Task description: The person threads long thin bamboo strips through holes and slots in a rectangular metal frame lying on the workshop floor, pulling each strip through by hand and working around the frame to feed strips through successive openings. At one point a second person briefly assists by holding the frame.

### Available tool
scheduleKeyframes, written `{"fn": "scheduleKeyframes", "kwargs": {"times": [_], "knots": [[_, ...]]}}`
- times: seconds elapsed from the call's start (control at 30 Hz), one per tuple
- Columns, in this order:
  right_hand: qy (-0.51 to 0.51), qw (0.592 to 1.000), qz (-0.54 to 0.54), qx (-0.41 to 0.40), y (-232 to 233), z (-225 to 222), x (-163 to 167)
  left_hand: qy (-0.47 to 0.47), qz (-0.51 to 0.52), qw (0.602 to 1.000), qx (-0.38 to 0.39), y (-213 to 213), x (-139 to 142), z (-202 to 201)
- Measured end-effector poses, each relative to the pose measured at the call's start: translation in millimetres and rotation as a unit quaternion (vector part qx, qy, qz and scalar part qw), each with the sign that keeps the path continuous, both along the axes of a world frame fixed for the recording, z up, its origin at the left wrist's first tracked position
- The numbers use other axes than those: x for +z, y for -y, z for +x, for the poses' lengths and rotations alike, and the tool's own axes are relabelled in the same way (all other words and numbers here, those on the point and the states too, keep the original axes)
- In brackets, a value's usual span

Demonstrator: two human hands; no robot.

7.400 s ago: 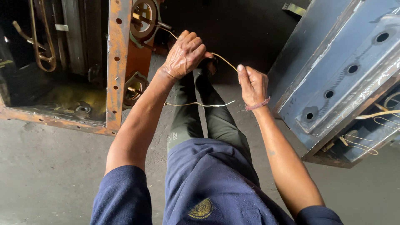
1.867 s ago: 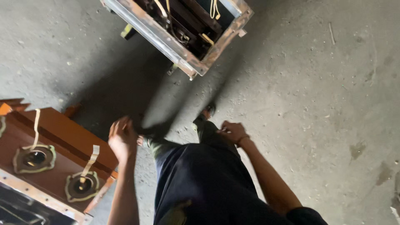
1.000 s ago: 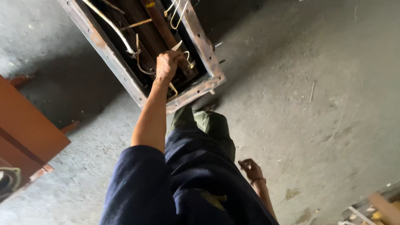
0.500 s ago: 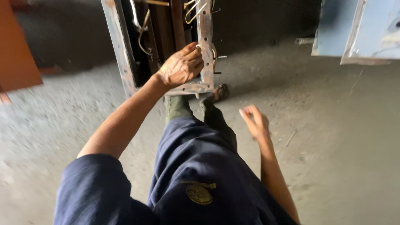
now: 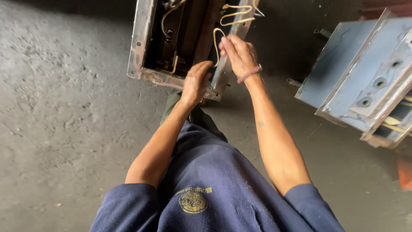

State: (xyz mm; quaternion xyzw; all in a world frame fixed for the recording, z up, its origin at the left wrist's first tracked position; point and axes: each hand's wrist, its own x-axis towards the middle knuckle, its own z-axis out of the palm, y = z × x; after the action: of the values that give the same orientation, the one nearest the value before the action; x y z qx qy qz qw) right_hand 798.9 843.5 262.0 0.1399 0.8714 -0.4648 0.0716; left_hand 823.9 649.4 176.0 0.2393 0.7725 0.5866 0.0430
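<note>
The rusty metal box (image 5: 148,51) runs off the top edge, so its upper part and most of its insides stay unseen. The pale wire (image 5: 234,15) is also cut by that edge. The left hand (image 5: 195,83) covers part of the box's lower rim. The right hand (image 5: 240,53) hides where the wire ends. The blue metal frame (image 5: 365,81) is cut off at the right.

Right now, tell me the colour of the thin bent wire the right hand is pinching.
Pale yellow, clearest in the head view: the thin bent wire at the right hand.
</note>
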Motion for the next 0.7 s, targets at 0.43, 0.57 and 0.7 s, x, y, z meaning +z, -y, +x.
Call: {"fn": "scheduleKeyframes", "kwargs": {"times": [0.43, 0.57, 0.7], "knots": [[0.035, 0.993, 0.107, -0.020, 20.9, 10.0, 54.3, -0.021, -0.058, 0.979, -0.195, -18.3, -30.2, -28.7], [0.143, 0.939, 0.269, -0.157, -11.6, 39.2, 9.3, -0.094, -0.067, 0.971, -0.210, -8.3, -46.7, -24.3], [0.426, 0.799, 0.422, 0.037, -37.8, 83.4, -38.6, 0.032, -0.101, 0.973, -0.206, -10.5, -52.4, -24.9]]}}
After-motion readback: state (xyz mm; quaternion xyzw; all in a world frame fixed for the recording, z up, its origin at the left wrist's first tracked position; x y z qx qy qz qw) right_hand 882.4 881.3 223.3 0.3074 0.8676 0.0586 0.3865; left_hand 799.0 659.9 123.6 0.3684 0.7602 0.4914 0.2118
